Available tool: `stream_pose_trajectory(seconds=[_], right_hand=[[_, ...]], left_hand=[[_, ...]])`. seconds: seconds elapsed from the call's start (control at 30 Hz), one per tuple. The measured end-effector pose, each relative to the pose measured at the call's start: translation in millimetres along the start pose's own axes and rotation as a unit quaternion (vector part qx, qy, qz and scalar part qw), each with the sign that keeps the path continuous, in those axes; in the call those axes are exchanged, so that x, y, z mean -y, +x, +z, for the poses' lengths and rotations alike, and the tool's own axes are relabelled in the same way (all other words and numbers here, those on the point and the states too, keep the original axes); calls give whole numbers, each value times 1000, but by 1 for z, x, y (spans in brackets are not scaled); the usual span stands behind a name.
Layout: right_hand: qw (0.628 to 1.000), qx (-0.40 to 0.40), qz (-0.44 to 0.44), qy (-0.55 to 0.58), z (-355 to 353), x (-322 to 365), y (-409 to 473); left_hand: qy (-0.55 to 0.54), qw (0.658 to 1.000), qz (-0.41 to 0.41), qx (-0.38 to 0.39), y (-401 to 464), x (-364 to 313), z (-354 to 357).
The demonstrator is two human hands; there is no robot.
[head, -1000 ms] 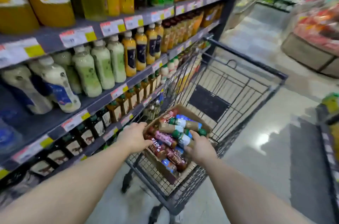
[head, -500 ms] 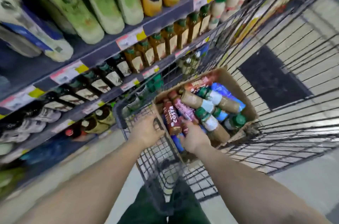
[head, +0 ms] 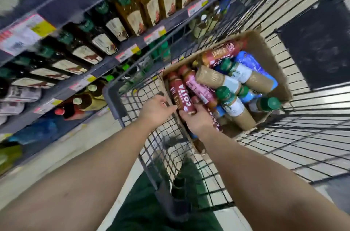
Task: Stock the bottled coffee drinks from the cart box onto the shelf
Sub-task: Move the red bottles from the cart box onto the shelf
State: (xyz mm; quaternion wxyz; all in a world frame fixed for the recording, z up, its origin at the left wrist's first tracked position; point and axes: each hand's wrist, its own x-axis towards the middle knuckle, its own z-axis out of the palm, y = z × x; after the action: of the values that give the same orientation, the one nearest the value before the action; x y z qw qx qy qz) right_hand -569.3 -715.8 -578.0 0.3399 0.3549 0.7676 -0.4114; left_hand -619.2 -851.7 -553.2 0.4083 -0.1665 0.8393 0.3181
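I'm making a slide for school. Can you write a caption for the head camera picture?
Two hands, left and right, grip a dark red coffee bottle in the cardboard box in a shopping cart.

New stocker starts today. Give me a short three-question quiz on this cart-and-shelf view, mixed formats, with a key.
1. True or false: the cardboard box sits inside the wire cart.
2. Multiple choice: which bottle is the right hand touching? A) the dark red Costa bottle B) a green-capped tan bottle C) the blue bottle
3. Fill in: the left hand rests at the box's near ____ corner.

Key: 1 true. 2 A; its fingers sit at the bottle's near end. 3 left.
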Motion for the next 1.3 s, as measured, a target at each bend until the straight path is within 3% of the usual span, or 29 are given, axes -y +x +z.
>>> stream_pose_trajectory(seconds=[0.2,0.4,0.47,0.53,0.6,0.93,1.3], right_hand=[[991,44,-55,116,-15,-18,-33],[984,118,-109,81,-26,-23,-49],[992,28,-100,65,-23,-24,-40],[989,-106,-29,95,-20,-21,-24],[974,-172,33,142,-20,-15,-11],[913,-206,90,340,-6,10,19],[925,-218,65,304,-5,2,25]], left_hand=[[-142,982,-70,103,-15,-12,1],[-284,939,-130,144,-17,4,6],[-268,945,-136,132,-15,13,3],[-251,951,-130,128,-14,18,3],[-247,953,-121,126,-12,20,5],[-243,958,-95,120,0,24,6],[-226,962,-88,123,3,25,2]])
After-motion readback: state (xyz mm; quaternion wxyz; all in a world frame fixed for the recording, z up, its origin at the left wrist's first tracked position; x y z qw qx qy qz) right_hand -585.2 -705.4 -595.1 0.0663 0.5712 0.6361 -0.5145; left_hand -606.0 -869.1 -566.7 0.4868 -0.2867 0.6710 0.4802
